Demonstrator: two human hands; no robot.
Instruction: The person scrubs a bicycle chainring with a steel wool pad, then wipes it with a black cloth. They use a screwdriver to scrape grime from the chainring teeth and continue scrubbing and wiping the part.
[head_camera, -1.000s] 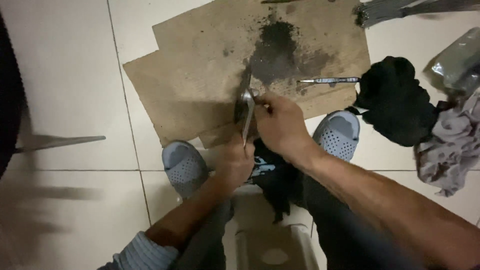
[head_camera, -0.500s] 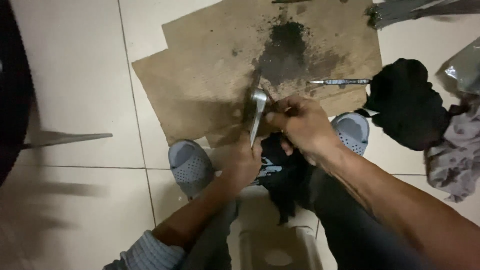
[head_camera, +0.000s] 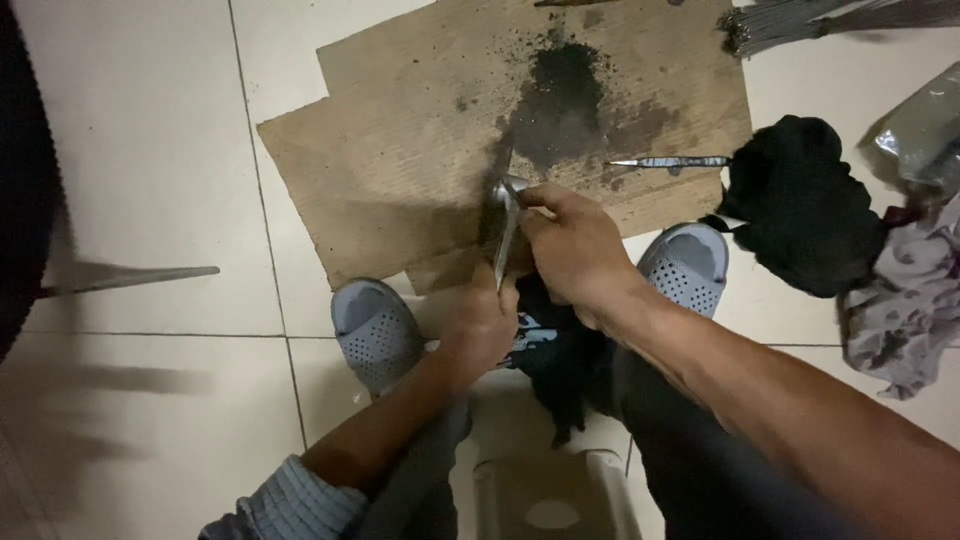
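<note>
Presently, head view: both hands work at centre frame over a sheet of brown cardboard (head_camera: 400, 170) laid on the tiled floor (head_camera: 150, 150).

**Grip state**
- Left hand (head_camera: 480, 325): grip pressed together around the lower end of a long metal part (head_camera: 505, 235), just below centre frame.
- Right hand (head_camera: 575, 250): fingers curled onto the upper, rounded end of the same metal part. A dark cloth (head_camera: 560, 370) hangs beneath this hand; whether the hand pinches it cannot be told.

**Position of the work piece**
- The metal part stands near upright, held clear above the lower edge of the cardboard, between the two shoes.

**Hazards (judgement)**
- Grime on the part may make it slip through the left grip; it would then drop toward the left shoe (head_camera: 375, 330) or right shoe (head_camera: 685, 265).
- The dark grime patch (head_camera: 565, 100) at upper centre may spread past the cardboard onto the floor if the part or cloth drags through it.
- The slim metal tool (head_camera: 670, 161), right of centre, lies near the right hand and could be knocked off the cardboard.

**Count**
- Hands: 2
- Shoes: 2
- Cardboard sheets: 1
- Held metal parts: 1
- Slim tools on cardboard: 1
- Metal rod (head_camera: 130, 280) on floor, left of frame: 1
- Black rag heap (head_camera: 800, 205), right: 1
- Grey patterned cloth (head_camera: 910, 300), right edge: 1
- Bundle of thin rods (head_camera: 800, 22), upper right: 1
</note>
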